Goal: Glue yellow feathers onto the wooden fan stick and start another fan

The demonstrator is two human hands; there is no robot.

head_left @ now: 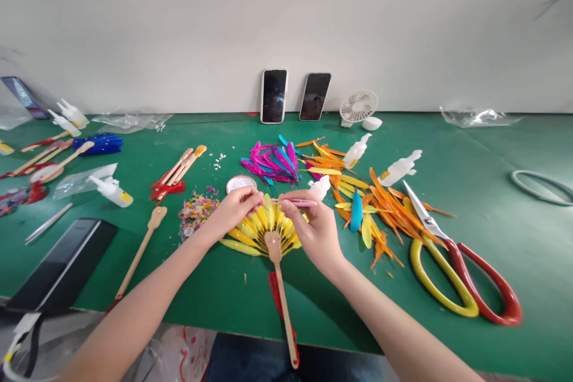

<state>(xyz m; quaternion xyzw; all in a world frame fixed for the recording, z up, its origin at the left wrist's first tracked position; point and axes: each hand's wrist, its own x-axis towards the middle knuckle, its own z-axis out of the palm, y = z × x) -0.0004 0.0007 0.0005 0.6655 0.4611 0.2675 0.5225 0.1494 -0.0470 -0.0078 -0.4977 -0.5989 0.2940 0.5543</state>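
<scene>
A fan of yellow feathers with a wooden handle lies in front of me, a red tassel beside the handle. My right hand is closed on pink tweezers, whose tips point left above the feathers. My left hand hovers over the fan's left side, fingertips pinched close to the tweezers' tips. Whatever is between those fingertips is too small to make out. Just behind the left hand sits a small round dish with pale contents. Colourful small bits are heaped to its left.
Purple and blue feathers and orange feathers lie beyond the fan. Large scissors rest at right. White glue bottles, wooden handles, a black power bank, two phones and a small fan stand around.
</scene>
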